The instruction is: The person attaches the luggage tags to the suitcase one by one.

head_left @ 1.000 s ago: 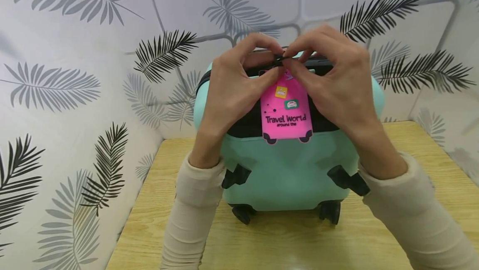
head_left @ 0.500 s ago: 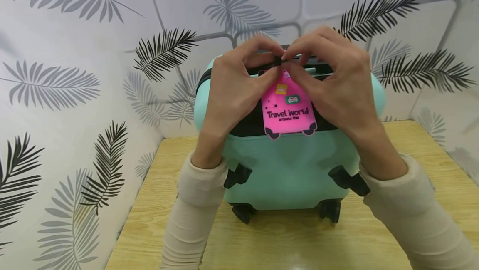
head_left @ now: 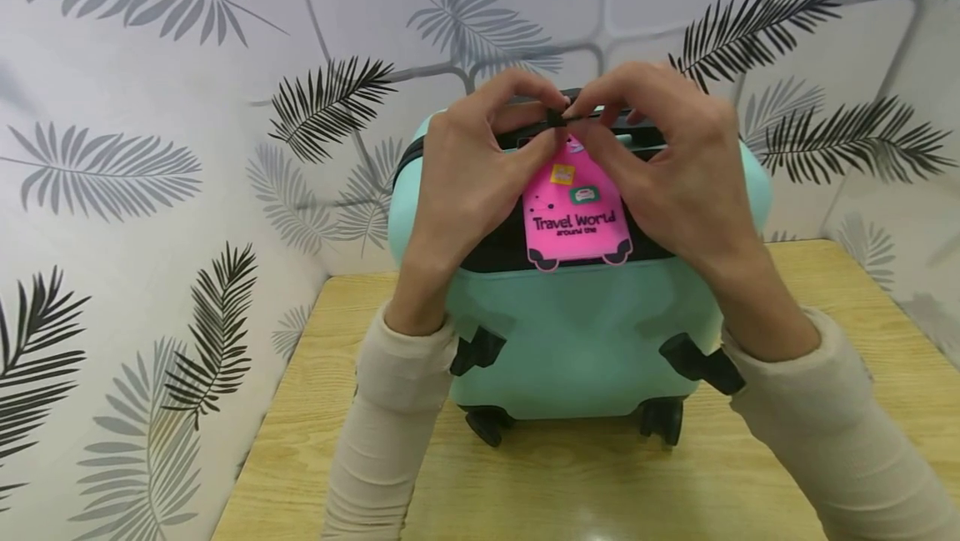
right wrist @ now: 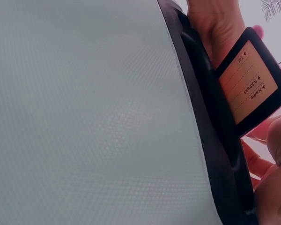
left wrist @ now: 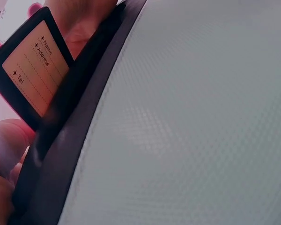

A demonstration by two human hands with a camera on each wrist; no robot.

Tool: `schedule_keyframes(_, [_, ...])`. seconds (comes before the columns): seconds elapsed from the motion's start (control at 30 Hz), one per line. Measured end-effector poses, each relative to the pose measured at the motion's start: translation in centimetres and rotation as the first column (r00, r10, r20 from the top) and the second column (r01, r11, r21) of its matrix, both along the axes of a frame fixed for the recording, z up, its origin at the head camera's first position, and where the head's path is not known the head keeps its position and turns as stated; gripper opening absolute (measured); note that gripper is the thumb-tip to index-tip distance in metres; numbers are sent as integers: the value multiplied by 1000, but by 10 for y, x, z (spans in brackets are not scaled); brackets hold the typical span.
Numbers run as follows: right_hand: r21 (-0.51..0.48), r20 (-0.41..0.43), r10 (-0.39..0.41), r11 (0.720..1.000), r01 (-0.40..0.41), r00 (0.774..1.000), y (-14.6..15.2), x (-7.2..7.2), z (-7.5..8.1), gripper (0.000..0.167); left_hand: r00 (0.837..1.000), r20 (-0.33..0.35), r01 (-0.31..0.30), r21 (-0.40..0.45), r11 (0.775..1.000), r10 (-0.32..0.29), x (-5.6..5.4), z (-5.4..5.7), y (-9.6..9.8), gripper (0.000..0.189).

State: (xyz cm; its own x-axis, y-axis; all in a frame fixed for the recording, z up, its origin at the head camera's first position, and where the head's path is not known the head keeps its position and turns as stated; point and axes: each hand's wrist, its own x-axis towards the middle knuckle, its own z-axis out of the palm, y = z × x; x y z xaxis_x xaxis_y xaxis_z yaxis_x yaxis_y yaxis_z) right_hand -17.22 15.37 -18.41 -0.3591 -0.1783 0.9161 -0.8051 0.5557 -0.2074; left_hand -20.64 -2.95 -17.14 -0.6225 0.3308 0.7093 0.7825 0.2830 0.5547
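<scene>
A mint-green suitcase [head_left: 585, 341] stands upright in the head view. In front of its black upper band hangs a pink luggage tag [head_left: 579, 242] printed "Travel World". My left hand [head_left: 468, 182] pinches the tag's short black strap [head_left: 556, 117] between thumb and fingertips. From the other side, my right hand [head_left: 678, 170] pinches the strap too, its fingertips touching or nearly touching the left ones. Both wrist views show the back of the luggage tag [left wrist: 37, 68], with lines for name, address and tel, beside the black carry handle [right wrist: 220, 108]. Fingers hide how the strap ends meet.
The suitcase's black wheels [head_left: 661, 423] rest on a wooden table [head_left: 330, 433]. Black corner feet [head_left: 699, 363] jut out from its near face. A leaf-patterned wall covering [head_left: 150, 216] closes in behind and on the left.
The pink luggage tag swings a little and its lower edge rises slightly. Fingertips shift slightly at the strap, while both hands stay in nearly the same place.
</scene>
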Motion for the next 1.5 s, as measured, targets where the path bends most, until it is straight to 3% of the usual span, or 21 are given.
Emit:
schedule_keyframes(0.37, [-49,20,58,997,-57,998,1,2,-3,7,998,45,-44,-19,999,45,-1,-2,1,18])
schedule_keyframes(0.6, [-23,53,48,999,-47,997,5,1,-1,18,999,37,5,-41,999,-4,-1,0,1,23])
schedule_keyframes(0.73, [-32,77,51,998,-49,996,6,0,1,25,1000,8,-4,-97,995,5,-1,0,1,33])
schedule_keyframes(0.9, [-31,108,41,999,-37,993,5,1,0,20,998,-55,-50,-161,986,42,0,0,-1,31])
schedule_keyframes(1.1, [-45,172,5,999,3,985,2,4,-1,20,996,-66,-77,-170,982,66,0,-2,-3,29])
schedule_keyframes(1.5, [-63,252,-20,997,38,968,1,8,1,9,997,-66,-55,-158,986,45,1,-1,-2,27])
